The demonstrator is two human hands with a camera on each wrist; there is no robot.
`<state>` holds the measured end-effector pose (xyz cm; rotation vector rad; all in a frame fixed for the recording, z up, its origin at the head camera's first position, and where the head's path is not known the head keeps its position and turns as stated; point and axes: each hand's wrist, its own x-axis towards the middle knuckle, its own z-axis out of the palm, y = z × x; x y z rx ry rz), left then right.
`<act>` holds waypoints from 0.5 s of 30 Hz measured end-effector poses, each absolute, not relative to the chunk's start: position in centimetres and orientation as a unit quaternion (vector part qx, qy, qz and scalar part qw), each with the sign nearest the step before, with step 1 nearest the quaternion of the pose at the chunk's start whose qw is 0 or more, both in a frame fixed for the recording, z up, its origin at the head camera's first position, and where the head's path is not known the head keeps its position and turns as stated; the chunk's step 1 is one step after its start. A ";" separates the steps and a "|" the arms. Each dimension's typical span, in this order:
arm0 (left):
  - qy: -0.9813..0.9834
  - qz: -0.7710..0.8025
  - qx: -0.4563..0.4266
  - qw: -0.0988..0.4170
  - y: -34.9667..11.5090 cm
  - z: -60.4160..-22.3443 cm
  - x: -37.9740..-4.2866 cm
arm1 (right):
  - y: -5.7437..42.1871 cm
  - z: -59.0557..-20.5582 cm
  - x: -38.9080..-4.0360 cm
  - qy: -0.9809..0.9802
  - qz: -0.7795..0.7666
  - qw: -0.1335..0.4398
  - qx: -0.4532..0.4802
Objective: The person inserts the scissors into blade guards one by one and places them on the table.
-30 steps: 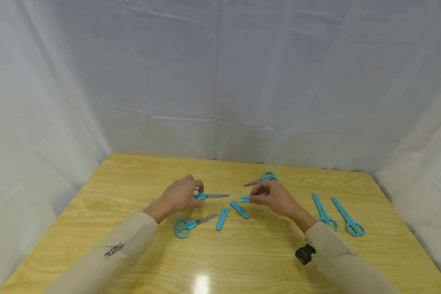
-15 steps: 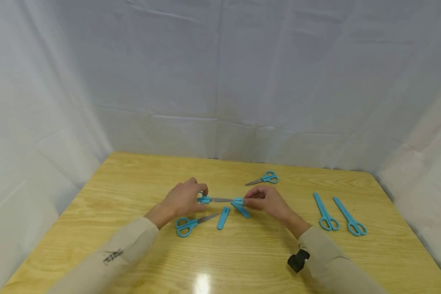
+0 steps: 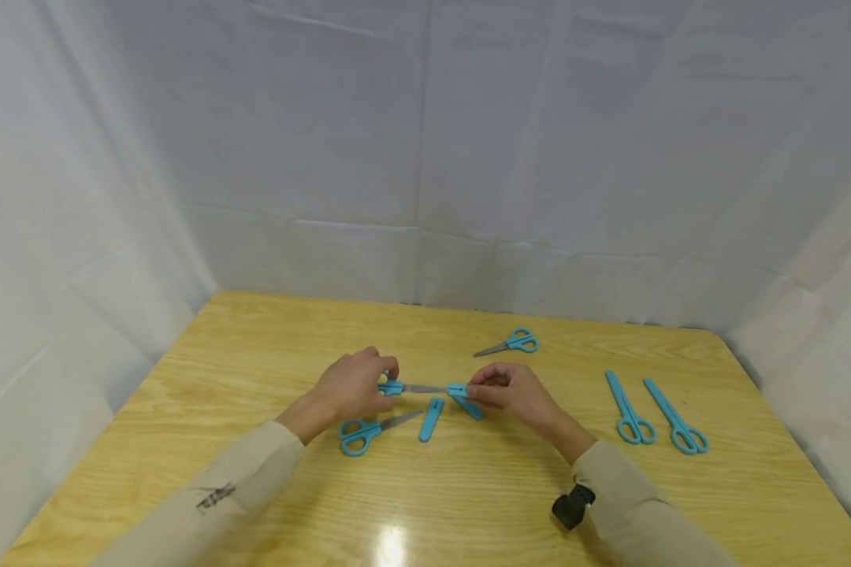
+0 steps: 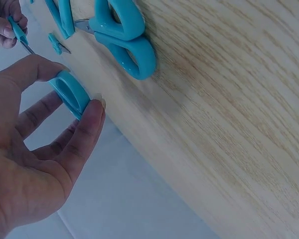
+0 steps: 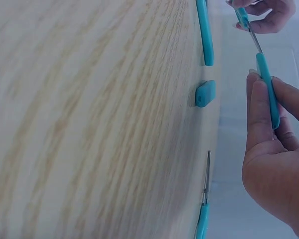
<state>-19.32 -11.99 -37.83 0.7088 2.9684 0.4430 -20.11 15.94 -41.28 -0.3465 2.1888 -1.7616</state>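
My left hand grips a pair of scissors by its blue handles, the blades pointing right; the left wrist view shows thumb and fingers on the handle loops. Between thumb and fingers my right hand pinches a blue blade cover, its slotted end toward the left. The tip of the blades meets the mouth of the cover; how far inside it sits is hard to tell. Both are held above the table. Below them lie a second cover, a third cover partly hidden, and uncovered scissors.
Another uncovered pair of scissors lies farther back on the wooden table. To the right rest two covered scissors, one pair beside the other pair. White cloth hangs behind and at the sides.
My right hand has moved left with the cover until it met the blade tip. The left hand's scissors shifted slightly right and nearer. In the last half second both hands barely moved.
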 end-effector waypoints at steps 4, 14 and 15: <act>0.963 0.137 0.230 0.029 -12.0 -37.9 -19.2 | 15.9 -41.3 -20.0 0.765 -0.614 0.158 -0.115; 0.963 0.141 0.225 0.035 -12.0 -37.8 -18.7 | 15.5 -40.5 -19.4 0.787 -0.584 0.163 -0.118; 0.964 0.141 0.224 0.035 -12.1 -37.8 -18.7 | 15.4 -40.2 -19.1 0.789 -0.581 0.162 -0.120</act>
